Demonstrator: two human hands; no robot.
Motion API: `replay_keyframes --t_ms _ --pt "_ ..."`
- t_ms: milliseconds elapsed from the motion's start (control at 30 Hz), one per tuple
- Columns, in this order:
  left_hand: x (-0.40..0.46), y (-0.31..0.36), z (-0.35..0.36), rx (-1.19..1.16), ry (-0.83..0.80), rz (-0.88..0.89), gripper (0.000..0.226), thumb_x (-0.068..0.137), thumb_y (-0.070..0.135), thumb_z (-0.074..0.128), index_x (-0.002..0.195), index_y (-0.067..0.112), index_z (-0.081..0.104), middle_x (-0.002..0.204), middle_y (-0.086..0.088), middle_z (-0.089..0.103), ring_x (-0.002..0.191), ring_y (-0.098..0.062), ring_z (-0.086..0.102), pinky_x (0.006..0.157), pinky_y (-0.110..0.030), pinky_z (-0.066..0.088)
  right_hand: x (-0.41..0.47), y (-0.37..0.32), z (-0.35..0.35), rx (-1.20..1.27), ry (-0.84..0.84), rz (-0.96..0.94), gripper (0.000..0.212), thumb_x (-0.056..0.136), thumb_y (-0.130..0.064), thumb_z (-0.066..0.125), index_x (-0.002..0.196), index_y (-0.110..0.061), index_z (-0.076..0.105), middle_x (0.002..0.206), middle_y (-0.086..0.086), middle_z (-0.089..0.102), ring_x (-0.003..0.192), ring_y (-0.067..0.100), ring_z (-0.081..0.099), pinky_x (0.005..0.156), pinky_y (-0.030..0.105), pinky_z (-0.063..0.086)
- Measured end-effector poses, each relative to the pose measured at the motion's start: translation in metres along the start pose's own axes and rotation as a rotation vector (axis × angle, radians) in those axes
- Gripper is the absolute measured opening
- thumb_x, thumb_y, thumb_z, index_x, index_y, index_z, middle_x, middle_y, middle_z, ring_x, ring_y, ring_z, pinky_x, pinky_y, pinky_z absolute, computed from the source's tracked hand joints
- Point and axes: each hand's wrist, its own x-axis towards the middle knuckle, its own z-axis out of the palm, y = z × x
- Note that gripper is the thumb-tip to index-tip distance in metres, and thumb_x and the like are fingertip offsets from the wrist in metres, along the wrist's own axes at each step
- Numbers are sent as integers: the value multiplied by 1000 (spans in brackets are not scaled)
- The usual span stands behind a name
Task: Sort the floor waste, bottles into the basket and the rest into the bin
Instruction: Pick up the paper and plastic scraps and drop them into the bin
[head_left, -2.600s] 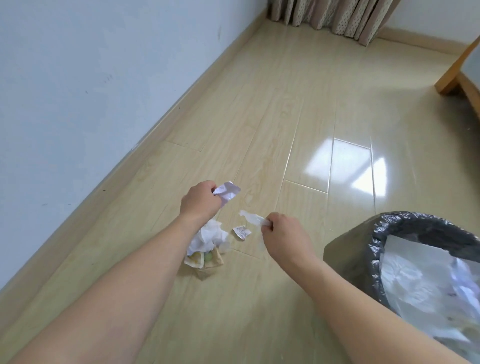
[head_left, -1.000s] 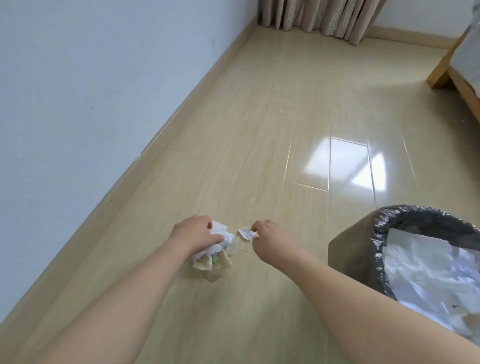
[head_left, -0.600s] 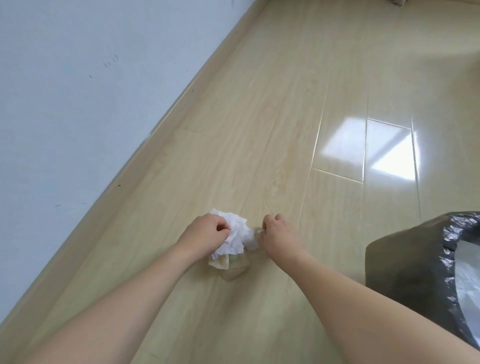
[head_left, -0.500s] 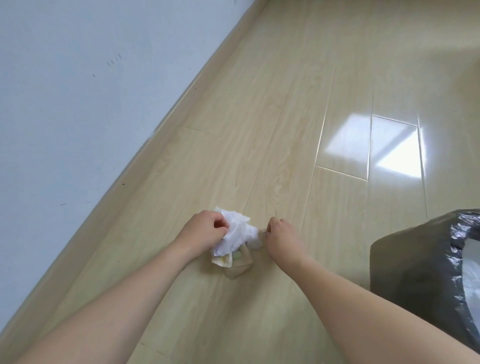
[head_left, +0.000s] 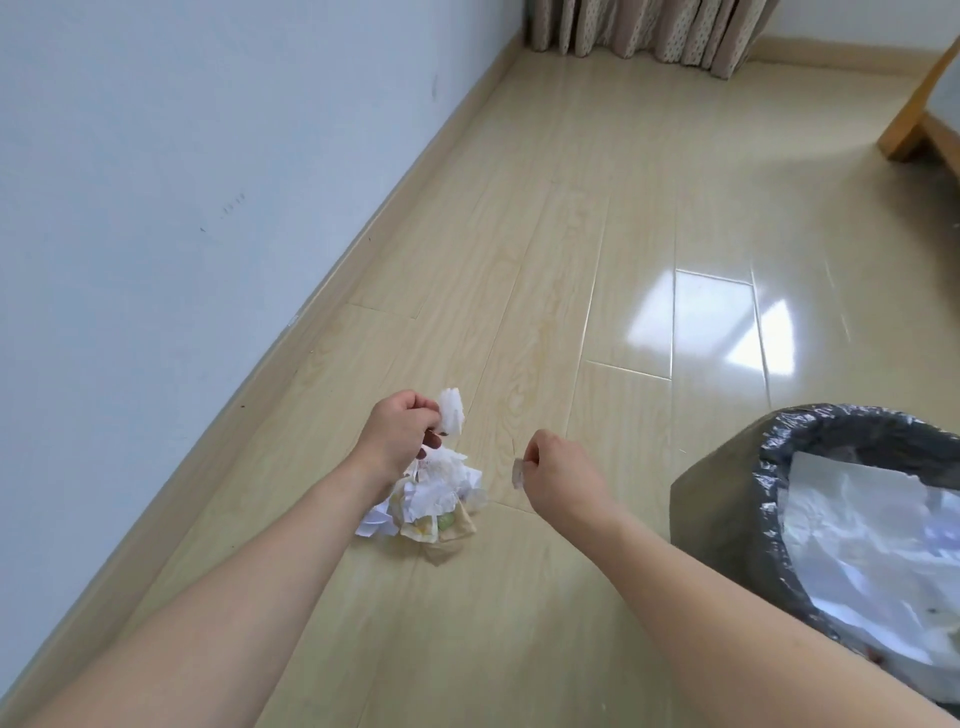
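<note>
My left hand (head_left: 393, 439): grips crumpled paper wad (head_left: 434, 493)
My right hand (head_left: 558, 478): pinches small scrap (head_left: 517, 474)
Writing: unreadable
Bin (head_left: 727, 499): right

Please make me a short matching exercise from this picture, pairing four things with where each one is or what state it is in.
Things:
1. left hand
2. right hand
3. bin
4. curtain

Places or states:
A. lined with a black bag, paper inside
B. hangs at the far wall
C. grips a bunch of crumpled paper
D. pinches a small scrap

Pairs: 1-C, 2-D, 3-A, 4-B
</note>
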Motion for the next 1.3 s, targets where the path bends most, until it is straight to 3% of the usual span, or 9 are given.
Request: replay_keyframes --t_ms 200,433,667,800,1000,1200,1300 --pt "-56 71 34 34 -154 186 10 90 0 56 86 8 61 71 -8 66 55 -14 52 53 -23 41 -46 1 -112 -28 159 -83 15 91 -20 46 95 -11 57 91 5 63 81 27 61 69 36 52" --pt "-121 172 119 235 -348 427 13 84 -6 61 83 7 62 69 -4 61 59 -15 55 55 -25 44 -115 95 -215 -101 342 23 18 91 -12 43 96 -11 60 93 4 65 85 24 59 74 36 52" --pt "-171 171 231 507 -513 464 14 80 -4 61 85 8 65 74 -3 62 61 -15 55 55 -24 45 -152 188 -237 -163 296 174 17 84 -6 44 86 -15 59 83 1 65 73 21 62 64 29 53" --pt "-186 144 268 685 -552 469 18 76 -3 62 85 13 66 76 1 63 62 -12 55 52 -21 43 -157 212 -243 -139 308 197 19 86 -8 46 92 -15 63 83 2 66 70 18 62 60 27 53" --pt "-186 137 276 723 -494 471 11 78 4 68 85 13 66 79 0 66 69 -13 60 64 -30 52 -164 226 -233 -128 247 166 24 85 -5 43 95 -14 63 92 2 63 75 18 58 59 27 46" --pt "-176 142 266 667 -464 465 8 82 3 65 86 10 67 76 -4 67 62 -12 60 54 -21 46 -160 226 -228 -129 210 139 23 87 -6 45 100 -15 63 96 2 65 84 19 61 72 29 52" --pt "-172 140 261 703 -515 423 10 83 5 67 90 12 69 86 -6 70 70 -14 63 61 -23 51 -159 221 -226 -149 149 146 25 86 -5 45 100 -13 63 95 3 66 82 20 62 72 30 54"
